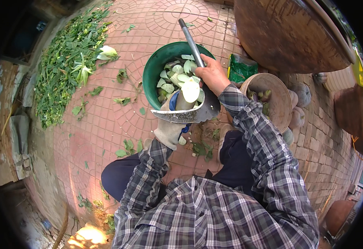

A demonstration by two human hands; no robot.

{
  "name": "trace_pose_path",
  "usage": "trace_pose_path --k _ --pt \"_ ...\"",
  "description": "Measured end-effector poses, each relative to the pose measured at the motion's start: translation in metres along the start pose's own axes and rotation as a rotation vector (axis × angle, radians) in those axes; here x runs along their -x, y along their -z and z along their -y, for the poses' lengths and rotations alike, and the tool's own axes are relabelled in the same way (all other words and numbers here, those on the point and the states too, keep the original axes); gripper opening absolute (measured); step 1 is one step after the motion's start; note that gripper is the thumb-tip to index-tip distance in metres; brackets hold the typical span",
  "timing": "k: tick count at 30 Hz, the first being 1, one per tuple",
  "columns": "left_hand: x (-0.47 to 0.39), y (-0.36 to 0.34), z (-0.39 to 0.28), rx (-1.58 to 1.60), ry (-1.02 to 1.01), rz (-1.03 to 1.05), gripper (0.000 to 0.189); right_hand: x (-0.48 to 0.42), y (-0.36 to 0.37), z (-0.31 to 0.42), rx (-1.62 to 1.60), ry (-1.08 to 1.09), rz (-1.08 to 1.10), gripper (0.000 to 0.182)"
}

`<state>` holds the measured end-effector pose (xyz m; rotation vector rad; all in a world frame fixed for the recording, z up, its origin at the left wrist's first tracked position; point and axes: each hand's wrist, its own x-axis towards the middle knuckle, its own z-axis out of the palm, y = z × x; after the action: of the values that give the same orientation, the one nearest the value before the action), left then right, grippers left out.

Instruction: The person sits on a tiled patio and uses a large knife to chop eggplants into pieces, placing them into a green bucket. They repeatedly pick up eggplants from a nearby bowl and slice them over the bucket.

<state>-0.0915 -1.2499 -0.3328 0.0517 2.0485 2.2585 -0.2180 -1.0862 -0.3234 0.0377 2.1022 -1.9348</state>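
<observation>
My right hand [212, 74] is bare and closed around the dark handle of a broad curved metal blade [184, 116], whose pale edge faces left. Below and behind the blade, my left hand [169, 132], in a light work glove with blue parts, holds a vegetable with a pale cut face [190, 91]; the blade hides part of its fingers. Both hands are over the near rim of a green bucket [151, 84], which holds many pale green and whitish cut vegetable pieces [168, 88].
A tan basin [281, 102] with whole vegetables stands at the right, with pumpkins [299, 94] beside it. A large brown vessel [287, 34] looms at upper right. Green leaves [64, 62] lie heaped at upper left; loose leaves dot the tiled ground.
</observation>
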Motion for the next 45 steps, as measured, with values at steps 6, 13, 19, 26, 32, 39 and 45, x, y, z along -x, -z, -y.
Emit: trace_pose_path --k 6,13,19,26,32,39,45 --pt "0.006 -0.006 -0.006 0.072 0.031 -0.007 0.048 0.003 -0.001 0.007 -0.016 -0.038 0.004 0.062" --pt "0.023 -0.006 -0.028 0.214 0.347 -0.003 0.028 -0.014 0.017 0.003 -0.03 -0.103 0.018 0.076" --pt "0.032 -0.005 -0.03 0.256 0.195 -0.081 0.053 -0.05 0.046 -0.028 -0.073 0.004 -0.082 0.027" --pt "0.019 0.011 -0.002 0.625 0.389 -0.078 0.034 -0.036 0.046 -0.025 -0.075 -0.071 -0.172 0.04" --pt "0.012 0.007 0.01 0.655 0.666 -0.178 0.03 -0.021 0.024 -0.014 -0.197 -0.094 -0.194 0.039" --pt "0.015 0.008 0.011 0.512 0.472 -0.218 0.02 -0.012 0.021 -0.002 -0.215 -0.112 -0.157 0.033" --pt "0.018 0.005 0.007 0.55 0.462 -0.237 0.03 -0.006 0.017 -0.004 -0.214 -0.11 -0.154 0.038"
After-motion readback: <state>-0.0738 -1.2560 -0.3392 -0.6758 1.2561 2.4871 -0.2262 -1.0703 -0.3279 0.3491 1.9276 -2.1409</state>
